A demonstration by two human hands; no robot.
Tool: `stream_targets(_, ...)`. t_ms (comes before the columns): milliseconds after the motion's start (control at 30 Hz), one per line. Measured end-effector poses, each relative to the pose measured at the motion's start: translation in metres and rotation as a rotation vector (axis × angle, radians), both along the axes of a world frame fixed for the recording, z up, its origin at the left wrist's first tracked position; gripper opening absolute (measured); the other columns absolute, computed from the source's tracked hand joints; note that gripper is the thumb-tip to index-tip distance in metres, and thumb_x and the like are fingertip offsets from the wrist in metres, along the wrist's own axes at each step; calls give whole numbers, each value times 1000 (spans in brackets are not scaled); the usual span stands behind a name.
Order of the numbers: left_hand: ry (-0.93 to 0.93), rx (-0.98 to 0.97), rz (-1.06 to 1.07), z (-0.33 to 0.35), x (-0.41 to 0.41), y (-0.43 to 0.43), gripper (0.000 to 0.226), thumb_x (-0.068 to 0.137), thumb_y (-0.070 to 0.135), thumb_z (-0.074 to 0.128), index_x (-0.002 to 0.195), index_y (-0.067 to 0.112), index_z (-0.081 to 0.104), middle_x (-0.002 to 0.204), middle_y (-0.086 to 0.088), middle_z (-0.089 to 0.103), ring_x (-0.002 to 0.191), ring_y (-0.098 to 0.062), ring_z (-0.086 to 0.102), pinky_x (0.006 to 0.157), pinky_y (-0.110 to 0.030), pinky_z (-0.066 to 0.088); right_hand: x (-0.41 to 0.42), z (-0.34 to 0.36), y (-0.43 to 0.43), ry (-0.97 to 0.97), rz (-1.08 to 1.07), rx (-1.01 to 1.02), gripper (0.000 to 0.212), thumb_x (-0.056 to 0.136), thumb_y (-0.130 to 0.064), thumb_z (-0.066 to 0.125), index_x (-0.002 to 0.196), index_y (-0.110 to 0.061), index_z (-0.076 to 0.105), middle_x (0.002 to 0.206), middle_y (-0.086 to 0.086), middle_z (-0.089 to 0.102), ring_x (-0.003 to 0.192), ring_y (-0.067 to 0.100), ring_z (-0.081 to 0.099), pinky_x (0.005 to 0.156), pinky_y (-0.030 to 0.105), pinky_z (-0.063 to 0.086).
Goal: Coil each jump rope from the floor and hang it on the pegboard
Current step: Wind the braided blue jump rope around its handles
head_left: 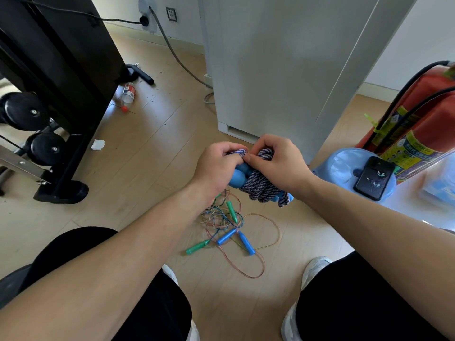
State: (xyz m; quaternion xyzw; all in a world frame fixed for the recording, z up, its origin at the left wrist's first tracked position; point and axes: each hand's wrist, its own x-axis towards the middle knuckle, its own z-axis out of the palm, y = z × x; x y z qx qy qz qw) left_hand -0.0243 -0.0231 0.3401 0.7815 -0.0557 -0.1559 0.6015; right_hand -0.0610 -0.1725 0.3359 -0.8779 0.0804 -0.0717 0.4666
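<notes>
A person sat looking down at both hands, held above a wooden floor (147,156). The left hand (216,166) and right hand (280,163) met over a thick rope (258,187), braided in purple and white and gathered into a fat bundle of loops. Both hands were closed on it. The left hand's fingers curled round the top of the bundle and its handles (236,178), which were pale blue. The right hand pinched a strand at the top between thumb and forefinger. The bundle hung in the air, its loops drooping below the right wrist.

The rope looked soft, limp and fairly light, with a weave rough enough not to slip. Its loops would probably fall apart unless squeezed together, so the gathered middle beside the handles seemed the best place to grip. The handles looked hard and smooth.

On the floor between the person's shoes lay thin ropes (221,217) in a loose tangle of glittery copper, green and blue cord, with green grips (195,247) and blue grips (246,242). These cords looked springy and likely to snag, and seemed best lifted by their grips.

No pegboard was in view. At the right edge of the floor a phone (374,178) lay on a blue stool (344,158) beside a red extinguisher (430,124). A bottle (128,93) lay toward the far left corner, and a white cabinet (270,57) stood beyond the hands.
</notes>
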Motion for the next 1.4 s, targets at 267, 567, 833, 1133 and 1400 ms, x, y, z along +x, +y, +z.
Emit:
stream_targets(267,-9,-1,-10,-1,-3,-1,18,93,8,62,98,22,72,97,-1,74,94,-15,69,81,-26,55,0,-1,4,62,-33,55,14,79,-29,75,75,-19,66,78,-4,70,80,15,66,71,37,55)
stream_targets(567,100,-131,9,3,1,-1,23,87,14,57,87,22,79,97,-8,76,95,-25,70,85,-42,56,-1,-3,5,60,-107,35,17,82,-37,75,78,-24,64,80,-7,68,78,11,62,61,24,44)
stream_targets(833,42,-55,116,-6,0,-2,15,96,14,61,92,24,73,97,-1,72,100,-21,68,91,-40,57,-1,2,12,86,-81,-10,12,86,-36,69,84,-25,65,88,-7,69,84,11,62,63,23,47)
stream_targets(1133,50,-101,204,-7,-2,-8,14,96,14,61,90,24,68,102,-2,71,95,-17,68,79,-31,57,0,2,17,9,-178,-152,23,91,-39,67,93,-17,68,88,-4,64,77,10,59,52,11,39)
stream_targets(1400,196,-233,122,2,-3,-6,20,99,11,53,90,15,70,86,-6,71,74,-18,68,61,-30,55,-4,1,14,12,-145,-194,13,93,-34,64,89,-22,63,86,-6,64,71,4,59,45,7,39)
